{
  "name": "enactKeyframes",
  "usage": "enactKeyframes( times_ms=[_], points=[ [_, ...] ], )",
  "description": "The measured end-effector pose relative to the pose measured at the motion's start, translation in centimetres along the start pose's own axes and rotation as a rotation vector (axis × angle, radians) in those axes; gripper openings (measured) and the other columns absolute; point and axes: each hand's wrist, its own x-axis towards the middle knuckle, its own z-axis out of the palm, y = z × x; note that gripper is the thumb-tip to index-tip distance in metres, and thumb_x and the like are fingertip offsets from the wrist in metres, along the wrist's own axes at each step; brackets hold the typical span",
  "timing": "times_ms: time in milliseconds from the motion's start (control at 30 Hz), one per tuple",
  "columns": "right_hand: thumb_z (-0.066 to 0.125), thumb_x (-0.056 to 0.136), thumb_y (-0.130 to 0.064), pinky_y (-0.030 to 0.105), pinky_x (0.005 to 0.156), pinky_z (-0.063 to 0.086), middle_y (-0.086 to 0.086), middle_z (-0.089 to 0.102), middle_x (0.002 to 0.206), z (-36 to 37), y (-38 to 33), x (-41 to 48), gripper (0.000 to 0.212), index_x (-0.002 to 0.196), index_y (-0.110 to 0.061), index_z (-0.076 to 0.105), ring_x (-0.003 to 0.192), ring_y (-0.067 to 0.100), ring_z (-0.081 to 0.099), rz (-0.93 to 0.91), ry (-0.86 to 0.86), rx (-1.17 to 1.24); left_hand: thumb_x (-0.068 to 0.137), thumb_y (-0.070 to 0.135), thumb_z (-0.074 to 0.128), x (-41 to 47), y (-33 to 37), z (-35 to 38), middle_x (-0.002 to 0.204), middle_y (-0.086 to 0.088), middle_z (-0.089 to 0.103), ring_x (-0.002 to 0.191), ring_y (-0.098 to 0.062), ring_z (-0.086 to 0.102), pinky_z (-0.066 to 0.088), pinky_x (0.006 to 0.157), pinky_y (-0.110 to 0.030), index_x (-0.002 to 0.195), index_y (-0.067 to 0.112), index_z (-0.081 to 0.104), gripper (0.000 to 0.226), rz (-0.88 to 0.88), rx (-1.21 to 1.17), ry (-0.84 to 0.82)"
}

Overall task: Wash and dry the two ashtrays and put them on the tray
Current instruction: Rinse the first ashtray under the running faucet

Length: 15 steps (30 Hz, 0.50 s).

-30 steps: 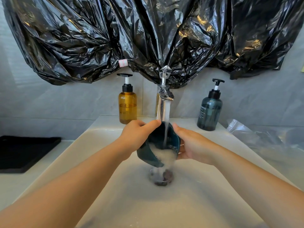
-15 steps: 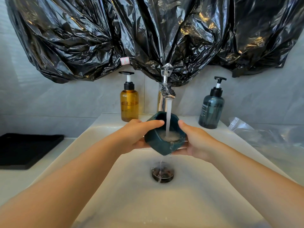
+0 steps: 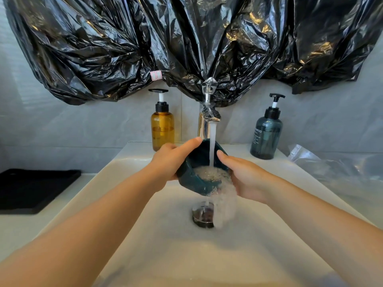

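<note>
Item: dark teal ashtray [image 3: 195,184], under rinse at the centre of the frame.

Held over the sink [image 3: 145,245], tilted toward the lower right, below the tap [image 3: 208,114]; the water [image 3: 212,148] runs into its bowl and spills over the low edge toward the drain [image 3: 203,216]. The left hand [image 3: 172,160] is clamped on its left wall, forefinger laid along the upper rim. The right hand [image 3: 246,179] is closed on the right side, thumb on the rim. It looks like glazed ceramic: stiff, fairly heavy, breakable, and slippery when wet. It is best gripped by opposite walls, or rim and underside, and kept low over the sink. The black tray [image 3: 31,189] lies on the surface at the left edge, well apart. Second ashtray: not in view.
</note>
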Motion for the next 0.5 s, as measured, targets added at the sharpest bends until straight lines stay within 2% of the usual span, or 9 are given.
enactKeyframes(
  times_ms=[133,200,267,333,433,500],
  points=[
    [0.049,0.099,-0.037,0.048,0.072,0.060,0.020,0.062,0.122,0.7,-0.4,0.0,0.039,0.125,-0.008,0.055,0.102,0.039,0.065,0.026,0.111,0.217,0.075,0.055,0.070,-0.2,0.3,-0.3,0.106,-0.009,0.070,0.091,-0.024,0.070,0.061,0.074,-0.033,0.117,0.014,0.057,0.060,-0.076,-0.028,-0.091],
    [0.051,0.099,-0.035,0.049,0.074,0.058,0.020,0.059,0.124,0.5,-0.7,-0.1,0.038,0.126,-0.008,0.053,0.102,0.040,0.064,0.022,0.110,0.261,0.078,0.050,0.071,-0.1,0.2,-0.1,0.102,-0.011,0.071,0.085,-0.023,0.072,0.061,0.073,-0.032,0.113,0.010,0.058,0.054,-0.066,-0.003,-0.069],
    [0.053,0.097,-0.038,0.048,0.084,0.055,0.018,0.061,0.126,0.2,-0.9,-0.2,0.039,0.125,-0.011,0.056,0.107,0.037,0.064,0.058,0.046,0.165,0.082,0.044,0.069,0.1,0.0,0.0,0.102,-0.012,0.071,0.088,-0.024,0.071,0.061,0.071,-0.032,0.108,0.008,0.060,0.045,-0.015,-0.028,-0.011],
    [0.055,0.095,-0.042,0.048,0.093,0.052,0.015,0.064,0.125,-0.2,-0.9,-0.3,0.041,0.124,-0.014,0.059,0.110,0.033,0.064,0.083,0.016,0.056,0.084,0.045,0.066,0.0,-0.1,0.1,0.101,-0.012,0.069,0.092,-0.026,0.068,0.061,0.076,-0.036,0.099,0.009,0.062,0.039,0.062,0.015,0.054],
    [0.050,0.097,-0.044,0.048,0.089,0.056,0.015,0.059,0.128,-0.4,-0.7,-0.4,0.044,0.130,-0.015,0.056,0.109,0.037,0.065,0.074,0.006,0.007,0.084,0.049,0.064,-0.1,-0.2,0.2,0.097,-0.012,0.068,0.094,-0.028,0.064,0.057,0.086,-0.043,0.086,0.013,0.064,0.036,0.114,0.143,0.103],
    [0.045,0.099,-0.045,0.048,0.087,0.057,0.016,0.060,0.128,-0.2,-0.6,-0.4,0.045,0.132,-0.015,0.054,0.106,0.037,0.066,0.063,-0.008,-0.049,0.084,0.049,0.064,-0.1,-0.3,0.1,0.098,-0.010,0.068,0.095,-0.027,0.064,0.057,0.085,-0.039,0.092,0.013,0.064,0.036,0.071,0.133,0.087]
  ],
)
